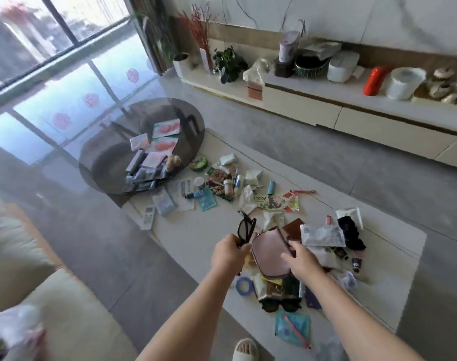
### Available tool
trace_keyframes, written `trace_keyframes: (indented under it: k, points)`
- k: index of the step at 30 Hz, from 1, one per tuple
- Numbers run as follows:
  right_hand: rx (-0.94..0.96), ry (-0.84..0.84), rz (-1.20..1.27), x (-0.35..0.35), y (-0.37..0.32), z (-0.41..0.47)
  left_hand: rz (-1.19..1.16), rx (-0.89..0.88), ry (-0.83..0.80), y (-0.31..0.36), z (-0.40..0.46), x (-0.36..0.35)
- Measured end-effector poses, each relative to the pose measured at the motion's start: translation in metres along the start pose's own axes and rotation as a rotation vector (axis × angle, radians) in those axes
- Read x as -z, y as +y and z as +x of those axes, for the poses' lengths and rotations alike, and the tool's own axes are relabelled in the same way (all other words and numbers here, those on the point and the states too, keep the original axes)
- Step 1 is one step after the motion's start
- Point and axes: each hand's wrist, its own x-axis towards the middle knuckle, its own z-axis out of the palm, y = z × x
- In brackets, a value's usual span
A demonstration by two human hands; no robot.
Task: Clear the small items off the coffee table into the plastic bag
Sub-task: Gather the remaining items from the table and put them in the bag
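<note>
Head view, from left to right: a crumpled white plastic bag [15,327] lies at the lower left on a pale cream sofa [65,308], well apart from the clutter; a round dark smoked-glass side table [112,162] carries pink and white packets; beside it the white rectangular tabletop [196,238] is strewn with small items, among them a white remote control [148,216], a green round tin [199,164] and a teal sachet [207,202]; the left hand [228,252] has its fingers curled tight round a pair of black-framed sunglasses [246,229], held upright above the tabletop; just beside it the right hand [297,257] rests on a pink leather pouch [270,252], its fingers bent over the pouch's upper edge with the thumb on the near face, gripping it; further right lie a white printed packet [322,235] and a black fabric scrunchie [351,233].
</note>
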Motion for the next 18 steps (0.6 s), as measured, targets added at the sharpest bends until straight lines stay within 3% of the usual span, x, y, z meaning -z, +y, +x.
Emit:
trace_keyframes:
  k: [8,13,18]
  points:
    - [0.198,-0.117,-0.003,-0.053,-0.128,-0.026,-0.394,0.133,0.160,-0.068,-0.035,0.116]
    - [0.260,-0.182,0.050,-0.115,-0.207,-0.041,-0.584,0.207,0.319,-0.127,-0.043,0.194]
    - [0.337,-0.261,0.015,-0.188,-0.278,-0.060,-0.749,0.241,0.369,-0.196,-0.047,0.264]
